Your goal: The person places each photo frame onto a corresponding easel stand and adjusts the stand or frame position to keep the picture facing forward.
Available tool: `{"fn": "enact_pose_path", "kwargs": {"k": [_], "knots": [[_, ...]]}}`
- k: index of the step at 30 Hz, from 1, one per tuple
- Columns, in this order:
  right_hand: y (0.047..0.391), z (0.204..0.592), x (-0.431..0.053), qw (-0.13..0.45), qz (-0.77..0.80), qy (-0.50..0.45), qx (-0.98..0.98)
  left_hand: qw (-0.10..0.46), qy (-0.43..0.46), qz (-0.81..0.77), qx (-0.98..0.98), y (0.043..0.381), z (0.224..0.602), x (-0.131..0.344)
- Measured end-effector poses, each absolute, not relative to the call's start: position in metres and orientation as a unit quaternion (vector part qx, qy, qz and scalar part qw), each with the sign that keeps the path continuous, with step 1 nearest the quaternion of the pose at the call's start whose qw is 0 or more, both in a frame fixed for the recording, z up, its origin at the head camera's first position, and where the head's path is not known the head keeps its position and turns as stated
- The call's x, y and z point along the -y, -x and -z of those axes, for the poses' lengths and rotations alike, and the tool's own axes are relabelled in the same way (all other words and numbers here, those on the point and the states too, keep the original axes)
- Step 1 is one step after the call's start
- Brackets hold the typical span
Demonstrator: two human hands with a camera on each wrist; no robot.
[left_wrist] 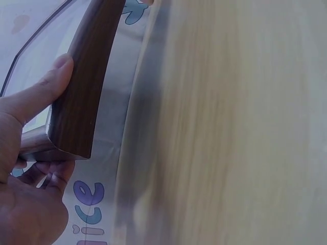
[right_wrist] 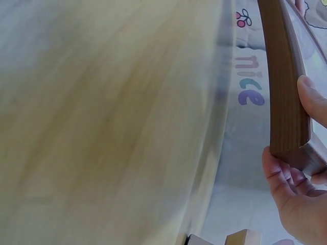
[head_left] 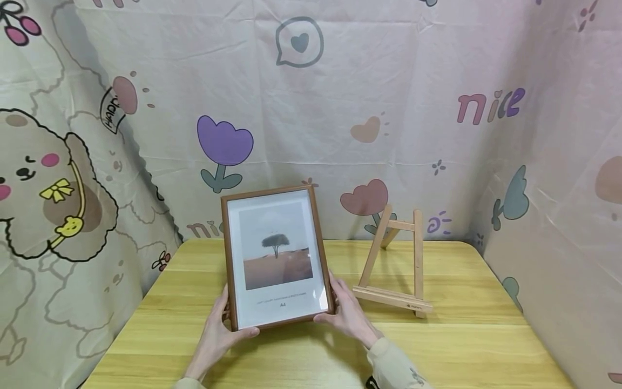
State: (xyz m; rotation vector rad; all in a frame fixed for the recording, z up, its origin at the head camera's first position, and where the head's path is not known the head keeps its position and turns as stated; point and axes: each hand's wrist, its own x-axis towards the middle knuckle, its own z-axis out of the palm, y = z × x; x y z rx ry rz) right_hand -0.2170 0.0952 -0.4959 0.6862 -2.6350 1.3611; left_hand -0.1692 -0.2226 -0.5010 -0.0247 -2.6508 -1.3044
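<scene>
My fingers (left_wrist: 53,176) are curled round the framed picture (head_left: 276,259), gripping it from 2 sides near its lower corners. My left hand (head_left: 217,330) clamps the corner to my left: the thumb (left_wrist: 46,92) presses the front rim and the other fingers bend behind the edge. My right hand (head_left: 346,316) pinches the opposite corner the same way, its thumb on the front and its fingertips (right_wrist: 276,171) tucked behind. So the frame sits between my 2 hands, its glazed face towards me, most of it rising above my fingers. It tilts a little, the right side higher than the left, and in the wrist views a gap shows between it and the wooden table (head_left: 476,308). Behind the glass is a print of 1 tree, marked A4 below. To the right of my right hand, apart from it, a small wooden easel (head_left: 392,297) stands on the tabletop. Beyond hangs a pale cloth (head_left: 311,102) with tulips and hearts. A light sleeve (head_left: 394,363) covers my right forearm.
</scene>
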Motion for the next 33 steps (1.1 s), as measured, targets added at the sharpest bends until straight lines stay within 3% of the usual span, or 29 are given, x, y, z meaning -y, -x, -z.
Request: {"fn": "enact_pose_path", "kwargs": {"k": [33], "knots": [[0.204, 0.486, -0.125, 0.107, -0.452, -0.183, 0.866, 0.144, 0.062, 0.442, 0.883, 0.176, 0.491, 0.193]]}}
